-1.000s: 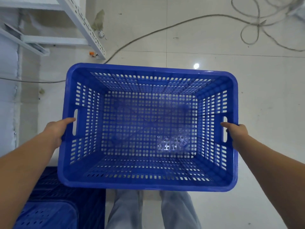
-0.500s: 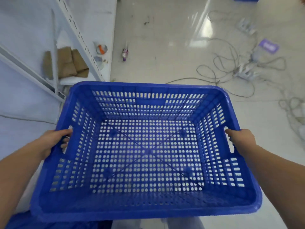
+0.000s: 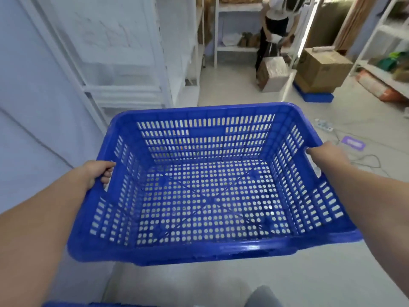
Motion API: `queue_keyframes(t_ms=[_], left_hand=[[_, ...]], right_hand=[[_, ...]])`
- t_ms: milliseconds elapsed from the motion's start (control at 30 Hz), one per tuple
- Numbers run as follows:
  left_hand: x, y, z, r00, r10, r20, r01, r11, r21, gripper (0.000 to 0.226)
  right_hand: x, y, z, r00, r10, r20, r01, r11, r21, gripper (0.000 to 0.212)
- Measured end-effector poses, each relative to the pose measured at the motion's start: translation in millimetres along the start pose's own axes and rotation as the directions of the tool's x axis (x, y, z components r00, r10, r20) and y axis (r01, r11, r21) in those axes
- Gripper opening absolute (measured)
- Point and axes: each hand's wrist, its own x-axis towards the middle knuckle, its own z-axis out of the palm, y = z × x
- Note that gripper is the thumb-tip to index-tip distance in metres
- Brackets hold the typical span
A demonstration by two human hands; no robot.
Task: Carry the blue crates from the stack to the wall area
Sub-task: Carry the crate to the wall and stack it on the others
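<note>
No writing or brand can be read on the blue crate (image 3: pixel 203 185); its flat panel on the far wall is blank, and marks on the cardboard box (image 3: pixel 321 67) and the purple card (image 3: pixel 353 143) on the floor are too blurred to make out. The crate is held in the air above the pale floor (image 3: pixel 232 284), open side up, empty, its long axis running left to right across the person's body, far wall tipped slightly upward. The left hand (image 3: pixel 97 172) grips the left end, fingers curled through the handle slot. The right hand (image 3: pixel 325 152) grips the right end at its handle slot. White shelving (image 3: pixel 141 85) stands to the left; another person (image 3: pixel 276 25) bends at shelves beyond.
</note>
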Motion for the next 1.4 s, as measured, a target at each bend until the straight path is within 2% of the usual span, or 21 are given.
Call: queue_keyframes(t_ms=[133,233,433,600,833,1000,1233,1400], left_hand=[[-45.6,18.7,-40.2,0.996,0.018,-0.085,-0.025,0.997,-0.074,0.043],[-77.0,18.3,-65.8,0.987,0.004,-0.161,-0.025,0.991,-0.128,0.043],[-147.4,-14.3,-106.7,0.947,-0.091,-0.307,0.027,0.978,-0.208,0.045],[-226.0,-68.8,-116.7,0.875,-0.195,-0.444,0.042,0.942,-0.332,0.045],[-344.3,-176.5,-121.8,0.672,-0.366,-0.644,0.007,0.873,-0.488,0.039],[-425.3,-255.8,-134.7,0.589,-0.509,-0.628,0.042,0.794,-0.606,0.038],[-515.7,-367.0,-153.5,0.489,-0.631,-0.602,0.028,0.701,-0.712,0.040],[-559.1,-433.4,-162.7,0.448,-0.685,-0.575,0.029,0.654,-0.756,0.041]], right_hand=[[0.0,-48.8,-15.6,0.996,-0.080,0.035,0.082,0.996,-0.046,0.031],[9.3,-83.2,-10.5,0.983,-0.164,0.079,0.166,0.986,-0.016,0.036],[6.4,-146.0,18.7,0.899,-0.381,0.218,0.396,0.918,-0.027,0.030],[-19.9,-191.0,51.7,0.768,-0.508,0.389,0.545,0.838,0.017,0.029],[-115.0,-242.9,98.8,0.536,-0.663,0.523,0.750,0.658,0.066,0.028],[-207.1,-258.2,130.8,0.362,-0.698,0.618,0.850,0.520,0.090,0.027],[-342.8,-246.1,167.1,0.235,-0.724,0.649,0.893,0.424,0.149,0.031],[-422.2,-220.7,184.7,0.166,-0.724,0.670,0.905,0.382,0.189,0.028]])
